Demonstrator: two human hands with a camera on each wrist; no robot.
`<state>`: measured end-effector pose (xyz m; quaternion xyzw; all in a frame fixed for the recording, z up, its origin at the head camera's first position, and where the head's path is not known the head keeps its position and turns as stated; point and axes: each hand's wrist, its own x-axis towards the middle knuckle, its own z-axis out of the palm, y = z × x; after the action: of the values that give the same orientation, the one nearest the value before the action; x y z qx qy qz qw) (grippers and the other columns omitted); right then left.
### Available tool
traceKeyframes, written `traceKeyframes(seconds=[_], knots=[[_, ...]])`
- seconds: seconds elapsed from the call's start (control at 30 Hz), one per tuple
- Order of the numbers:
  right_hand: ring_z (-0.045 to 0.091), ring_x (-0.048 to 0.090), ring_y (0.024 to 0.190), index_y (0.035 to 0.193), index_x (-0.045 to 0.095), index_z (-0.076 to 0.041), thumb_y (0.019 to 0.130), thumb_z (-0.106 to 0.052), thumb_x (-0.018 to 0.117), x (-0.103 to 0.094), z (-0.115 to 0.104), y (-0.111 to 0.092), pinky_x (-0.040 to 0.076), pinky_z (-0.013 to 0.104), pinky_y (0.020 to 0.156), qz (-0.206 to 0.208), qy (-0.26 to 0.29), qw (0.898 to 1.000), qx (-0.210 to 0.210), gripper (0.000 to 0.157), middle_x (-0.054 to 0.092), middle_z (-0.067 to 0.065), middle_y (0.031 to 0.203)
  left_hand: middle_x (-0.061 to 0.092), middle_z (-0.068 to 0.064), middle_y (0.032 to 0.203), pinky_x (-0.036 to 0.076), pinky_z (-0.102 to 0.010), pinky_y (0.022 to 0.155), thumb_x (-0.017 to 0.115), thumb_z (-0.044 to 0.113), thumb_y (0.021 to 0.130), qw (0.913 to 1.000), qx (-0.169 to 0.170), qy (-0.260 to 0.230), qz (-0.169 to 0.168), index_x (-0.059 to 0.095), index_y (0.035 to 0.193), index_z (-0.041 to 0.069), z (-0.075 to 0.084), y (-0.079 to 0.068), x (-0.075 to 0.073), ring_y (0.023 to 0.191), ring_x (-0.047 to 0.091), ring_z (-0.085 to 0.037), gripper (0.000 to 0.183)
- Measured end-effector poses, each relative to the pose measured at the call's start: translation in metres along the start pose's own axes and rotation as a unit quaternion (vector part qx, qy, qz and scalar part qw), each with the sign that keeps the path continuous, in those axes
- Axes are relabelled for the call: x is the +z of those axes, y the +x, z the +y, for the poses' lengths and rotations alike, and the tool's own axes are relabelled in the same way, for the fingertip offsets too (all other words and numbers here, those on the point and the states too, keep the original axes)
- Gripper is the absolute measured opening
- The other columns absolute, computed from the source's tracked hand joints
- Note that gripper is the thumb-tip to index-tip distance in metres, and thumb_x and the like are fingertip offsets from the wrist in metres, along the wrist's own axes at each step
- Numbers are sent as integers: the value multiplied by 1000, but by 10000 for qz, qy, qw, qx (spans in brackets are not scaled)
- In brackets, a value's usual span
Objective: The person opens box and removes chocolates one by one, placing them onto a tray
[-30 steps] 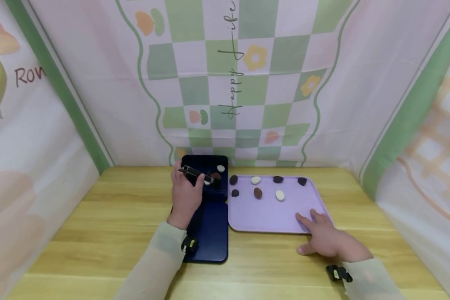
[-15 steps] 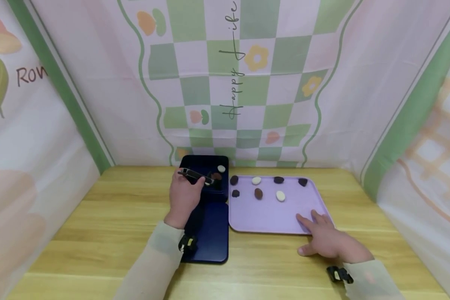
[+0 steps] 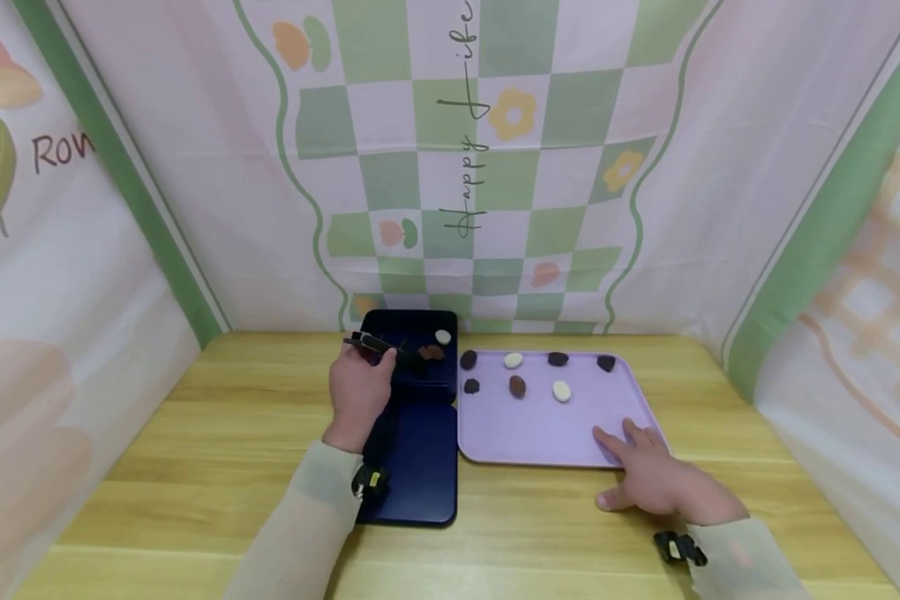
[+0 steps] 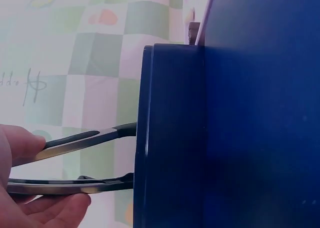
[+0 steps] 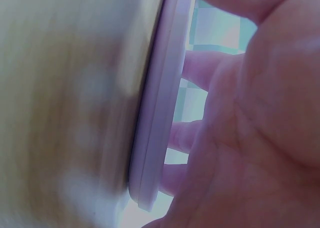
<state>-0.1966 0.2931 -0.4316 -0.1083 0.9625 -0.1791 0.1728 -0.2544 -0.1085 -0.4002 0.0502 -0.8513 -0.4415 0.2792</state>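
Note:
My left hand (image 3: 358,387) pinches a pair of black and silver tongs (image 4: 87,144) between thumb and fingers. In the left wrist view the two arms of the tongs stand apart, and their tips are hidden behind the wall of a navy box (image 4: 172,118). The head view has the tongs slanting down into that box, beside a brown piece (image 3: 433,353) and a white egg-shaped piece (image 3: 442,337). My right hand (image 3: 648,475) lies with fingers spread on the near right corner of a lilac tray (image 3: 532,437), the thumb off its front edge.
Two rows of small pieces lie on the tray's far half, among them a white egg-shaped one (image 3: 562,391), a brown one (image 3: 517,387) and a dark one (image 3: 606,362). A navy lid (image 3: 423,475) lies before the box. A patterned cloth (image 3: 450,192) hangs behind the wooden table (image 3: 540,533).
My left hand and the tongs have shifted left within the box, baring more of the brown piece. A white piece seen near the tips earlier no longer shows. My right hand stays put.

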Motion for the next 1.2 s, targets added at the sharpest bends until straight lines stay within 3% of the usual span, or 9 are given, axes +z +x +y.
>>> traceKeyframes(seconds=[0.27, 0.5, 0.73, 0.9, 1.1, 1.2], knots=[[69, -1, 132, 153, 35, -2, 71, -55, 82, 1, 0, 1, 9, 79, 99, 62, -98, 9999, -31, 108, 5, 45, 150, 67, -10, 87, 50, -45, 74, 75, 27, 90, 9994, -273, -177, 114, 65, 100, 4, -7, 7, -3, 78, 64, -29, 27], [68, -2, 133, 153, 34, -2, 71, -55, 82, 1, 1, 1, 8, 80, 98, 0, -20, 10000, 12, 108, 4, 44, 151, 68, -14, 101, 52, -45, 82, 74, 28, 92, 9970, -649, -415, 101, 63, 111, 2, -10, 13, -13, 91, 66, -30, 34], [68, -2, 133, 153, 34, -2, 72, -55, 82, 0, 0, 1, 8, 80, 98, 30, -52, 10000, -10, 108, 4, 45, 151, 67, -13, 95, 50, -41, 76, 76, 24, 89, 9889, -915, -1056, 513, 60, 111, 3, -16, 21, -22, 84, 63, -28, 34], [69, -1, 132, 153, 35, -1, 71, -55, 82, 0, 0, 0, 9, 79, 99, 30, -69, 10000, -55, 109, 5, 46, 150, 62, -11, 93, 51, -35, 69, 74, 18, 90, 9665, -1274, -2136, 630, 56, 115, 6, -18, 26, -24, 78, 60, -27, 33], [70, 1, 131, 151, 36, 1, 71, -54, 83, 1, 0, -1, 9, 80, 99, 118, -82, 9998, -137, 108, 6, 47, 149, 60, -14, 105, 58, -36, 74, 70, 14, 93, 9237, -1841, -3309, 588, 51, 123, 6, -16, 29, -24, 86, 65, -29, 36], [70, 1, 131, 151, 36, 2, 71, -53, 83, 1, -1, -2, 9, 79, 99, 165, -77, 9997, -173, 108, 7, 47, 148, 61, -16, 107, 58, -40, 76, 68, 13, 95, 9081, -1992, -3646, 516, 49, 127, 5, -14, 28, -25, 85, 68, -28, 38]])
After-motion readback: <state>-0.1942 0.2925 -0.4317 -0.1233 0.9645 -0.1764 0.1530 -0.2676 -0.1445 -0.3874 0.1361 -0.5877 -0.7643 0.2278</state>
